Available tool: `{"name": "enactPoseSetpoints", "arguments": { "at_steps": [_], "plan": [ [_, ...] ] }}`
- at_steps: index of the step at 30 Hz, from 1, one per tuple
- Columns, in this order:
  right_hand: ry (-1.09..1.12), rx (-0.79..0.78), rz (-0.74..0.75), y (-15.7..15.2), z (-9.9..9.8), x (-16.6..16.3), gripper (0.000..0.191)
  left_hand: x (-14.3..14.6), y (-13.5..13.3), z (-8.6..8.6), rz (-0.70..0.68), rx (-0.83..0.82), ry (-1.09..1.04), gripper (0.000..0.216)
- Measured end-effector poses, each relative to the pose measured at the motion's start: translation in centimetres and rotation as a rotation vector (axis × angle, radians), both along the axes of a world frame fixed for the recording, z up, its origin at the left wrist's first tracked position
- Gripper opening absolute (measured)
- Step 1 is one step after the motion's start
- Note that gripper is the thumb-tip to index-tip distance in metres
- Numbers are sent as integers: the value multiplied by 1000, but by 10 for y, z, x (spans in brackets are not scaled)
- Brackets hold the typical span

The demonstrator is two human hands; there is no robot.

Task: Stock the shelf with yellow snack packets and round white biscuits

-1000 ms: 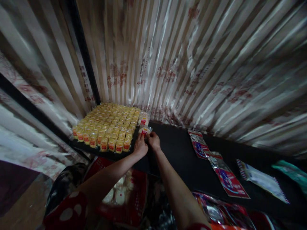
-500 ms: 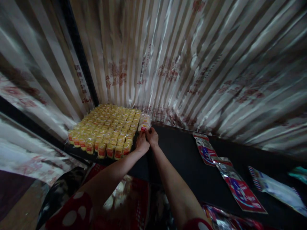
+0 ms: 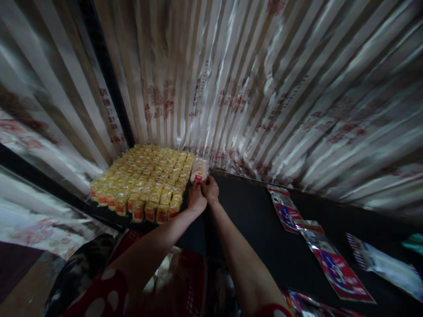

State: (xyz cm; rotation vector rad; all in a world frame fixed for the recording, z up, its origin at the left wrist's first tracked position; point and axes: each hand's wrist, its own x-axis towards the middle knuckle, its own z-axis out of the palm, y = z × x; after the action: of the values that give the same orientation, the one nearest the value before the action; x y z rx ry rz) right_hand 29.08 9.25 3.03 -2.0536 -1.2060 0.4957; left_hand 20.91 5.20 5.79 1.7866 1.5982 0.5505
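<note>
My left hand (image 3: 197,198) and my right hand (image 3: 210,189) are side by side at the near end of a short row of white wrapped snack packets (image 3: 199,166). The fingers of both are closed on the nearest packet, which carries a small red label; my fingers hide its lower part. To the left, touching or almost touching that row, stands a large block of yellow wrapped snack packets (image 3: 148,174) in tight rows, with red print on the front ones. All of them rest on a black shelf (image 3: 241,211).
Two red and silver pouches (image 3: 337,264) lie flat on the right of the shelf, near a white and blue packet (image 3: 386,262). A red bag with pale round items (image 3: 165,268) sits below my left forearm. Striped, printed sheeting (image 3: 214,88) hangs behind, beside a dark post (image 3: 105,70).
The view has shifted slightly. Both hands stay at the near white packet, with hardly any movement in the fingers.
</note>
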Motion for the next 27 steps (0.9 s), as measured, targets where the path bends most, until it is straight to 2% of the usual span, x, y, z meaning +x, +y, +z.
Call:
{"name": "enactPoseSetpoints", "arguments": {
  "at_steps": [10,14,18,23,27],
  "plan": [
    [14,43,-20,11,-4,4,46,4,12,-3,-9,18,-3,52],
    [34,134,-21,12,-9,5,51,4,11,-6,4,74,-13,51],
    [31,163,-20,13,-15,6,44,2,12,-7,6,79,-12,49],
    [79,128,-22,15,-18,6,41,1,14,-4,4,66,-33,44],
    [103,211,-59,8,-16,6,45,0,7,1,-13,100,-24,47]
  ]
}}
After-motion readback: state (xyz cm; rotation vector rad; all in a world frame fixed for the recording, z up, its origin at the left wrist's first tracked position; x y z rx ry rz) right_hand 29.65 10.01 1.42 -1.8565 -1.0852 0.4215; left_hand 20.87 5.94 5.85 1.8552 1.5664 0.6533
